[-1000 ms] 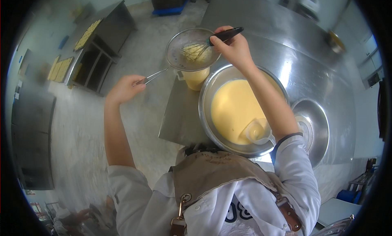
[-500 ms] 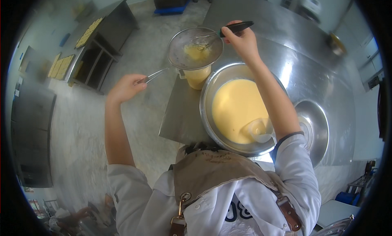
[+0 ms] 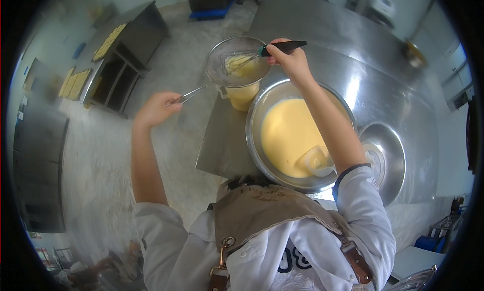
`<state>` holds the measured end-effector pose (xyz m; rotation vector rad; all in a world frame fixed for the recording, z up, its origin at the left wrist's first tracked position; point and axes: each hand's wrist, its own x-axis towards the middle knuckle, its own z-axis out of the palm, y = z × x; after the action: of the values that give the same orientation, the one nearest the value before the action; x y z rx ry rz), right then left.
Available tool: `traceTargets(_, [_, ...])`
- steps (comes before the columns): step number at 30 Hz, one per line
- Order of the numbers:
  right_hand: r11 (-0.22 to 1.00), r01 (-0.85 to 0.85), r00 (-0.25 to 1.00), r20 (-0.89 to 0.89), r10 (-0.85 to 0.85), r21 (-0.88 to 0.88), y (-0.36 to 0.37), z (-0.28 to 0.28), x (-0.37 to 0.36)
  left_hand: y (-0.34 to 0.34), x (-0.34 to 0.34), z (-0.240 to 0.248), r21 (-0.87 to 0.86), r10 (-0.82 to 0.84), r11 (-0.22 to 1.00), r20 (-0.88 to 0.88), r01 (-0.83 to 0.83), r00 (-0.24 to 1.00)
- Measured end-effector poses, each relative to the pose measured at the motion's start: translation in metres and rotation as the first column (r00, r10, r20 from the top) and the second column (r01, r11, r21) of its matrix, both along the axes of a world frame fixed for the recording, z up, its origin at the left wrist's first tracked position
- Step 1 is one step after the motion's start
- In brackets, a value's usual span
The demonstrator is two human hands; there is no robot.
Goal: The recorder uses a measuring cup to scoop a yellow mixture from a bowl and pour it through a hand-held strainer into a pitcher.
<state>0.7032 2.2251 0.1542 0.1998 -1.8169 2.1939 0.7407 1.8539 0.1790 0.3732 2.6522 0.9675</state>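
Observation:
My right hand (image 3: 290,61) is closed around the black handle of a wire whisk (image 3: 283,47). The whisk's loops sit inside a round mesh strainer (image 3: 214,64), among pale yellow matter. My left hand (image 3: 157,108) grips the strainer's thin metal handle (image 3: 190,93), left of its rim. The strainer rests over a clear jug (image 3: 241,98) holding yellow liquid. Beside it stands a large steel bowl (image 3: 253,155) of smooth yellow liquid (image 3: 287,130). A translucent plastic scoop (image 3: 319,162) lies partly in that liquid, under my right forearm.
A second steel bowl (image 3: 396,160) stands on the steel table (image 3: 393,94), right of the large one. The table's left edge runs just past the jug. Across the floor is another steel bench (image 3: 133,26) with yellow slabs (image 3: 78,84). A person is at the lower left.
The whisk has moved left and down within the strainer, its handle tilting flatter, and my right hand has come with it. My left hand has barely moved.

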Motion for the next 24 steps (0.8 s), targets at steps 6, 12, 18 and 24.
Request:
traceTargets(6, [0.991, 0.132, 0.991, -0.014, -0.132, -0.004, 0.012, 0.004, 0.0, -0.002, 0.006, 0.0, -0.016, -0.019, 1.0, -0.01, 0.018, 1.0])
traceTargets(12, [0.999, 0.01, 0.997, 0.08, -0.007, -0.032, 0.012, -0.004, 0.0, 0.001, 0.005, 0.0, -0.011, 0.027, 1.0, -0.012, -0.027, 1.0])
traceTargets(18, [0.999, 0.032, 0.999, -0.006, -0.032, 0.031, 0.011, -0.008, 0.0, 0.001, 0.006, -0.004, 0.029, 0.004, 1.0, -0.012, -0.004, 1.0])
traceTargets(24, [0.997, 0.08, 0.993, 0.085, -0.08, 0.005, 0.016, -0.005, 0.0, -0.002, 0.004, -0.011, -0.012, 0.014, 1.0, -0.013, -0.014, 1.0])
